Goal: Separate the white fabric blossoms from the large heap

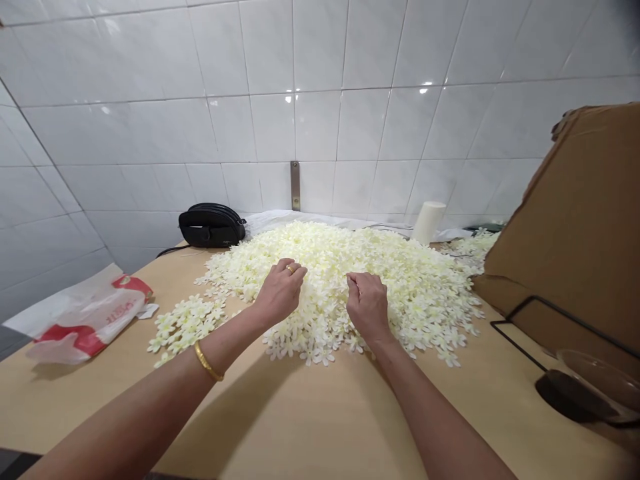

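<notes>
my left hand (283,293) and right hand (367,305) are at the big heap of pale flowers (325,300), apart from each other, fingers curled in; i can't tell whether either grips a flower. the heap sits mid-surface (320,420), with a smaller patch of flowers (193,321) to its left. i'd judge the work is under way, most flowers lying loose in the heap, nothing visibly finished.

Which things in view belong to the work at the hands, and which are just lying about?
Part of the work:
flower pile, with the left hand and right hand at it
smaller flower cluster, probably

Seemingly lying about:
black pouch
plastic bag
cardboard
white cylinder, role unclear
</notes>
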{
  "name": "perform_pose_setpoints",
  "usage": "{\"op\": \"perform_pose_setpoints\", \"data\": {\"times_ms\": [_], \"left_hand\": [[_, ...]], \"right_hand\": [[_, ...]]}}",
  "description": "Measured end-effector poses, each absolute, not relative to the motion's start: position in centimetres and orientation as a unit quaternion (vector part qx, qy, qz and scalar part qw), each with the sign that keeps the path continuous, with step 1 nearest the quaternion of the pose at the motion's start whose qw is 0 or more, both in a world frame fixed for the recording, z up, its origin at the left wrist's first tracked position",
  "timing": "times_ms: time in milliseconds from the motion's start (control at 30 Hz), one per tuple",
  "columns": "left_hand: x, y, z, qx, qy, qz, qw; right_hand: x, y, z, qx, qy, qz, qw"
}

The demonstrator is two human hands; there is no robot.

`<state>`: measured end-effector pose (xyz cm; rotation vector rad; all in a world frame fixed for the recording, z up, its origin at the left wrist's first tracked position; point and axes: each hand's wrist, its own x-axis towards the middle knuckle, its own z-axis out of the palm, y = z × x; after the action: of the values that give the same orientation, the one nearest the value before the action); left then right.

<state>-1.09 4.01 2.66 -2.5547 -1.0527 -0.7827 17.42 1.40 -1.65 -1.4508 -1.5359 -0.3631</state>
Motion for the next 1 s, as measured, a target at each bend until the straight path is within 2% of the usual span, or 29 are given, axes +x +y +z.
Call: {"op": "perform_pose_setpoints", "data": {"times_ms": [167,233,400,500,800,1000], "left_hand": [[-3.9,-0.4,2.2,-0.866,-0.349,-0.351,0.077],[-5.9,-3.0,1.2,-0.853,-0.374,-0.360,0.050],[-10.6,-8.6,-1.4,-0.823,-0.491,-0.286,0.015],[-12.7,-10.1,-2.2,-0.785,-0.548,-0.287,0.019],[-13.6,-7.3,-2.0,-0.796,-0.528,-0.288,0.066],[-11.7,-2.0,-1.4,-0.820,-0.535,-0.187,0.084]], "right_hand": [[17.7,1.2,-1.5,-0.578,-0.642,-0.135,0.485],[17.7,1.3,-1.7,-0.558,-0.651,-0.172,0.485],[17.2,1.7,-2.5,-0.521,-0.661,-0.234,0.486],[16.7,1.2,-2.6,-0.532,-0.668,-0.229,0.468],[16.2,1.1,-2.8,-0.535,-0.672,-0.217,0.464],[16.3,1.2,-2.7,-0.529,-0.675,-0.216,0.466]]}}
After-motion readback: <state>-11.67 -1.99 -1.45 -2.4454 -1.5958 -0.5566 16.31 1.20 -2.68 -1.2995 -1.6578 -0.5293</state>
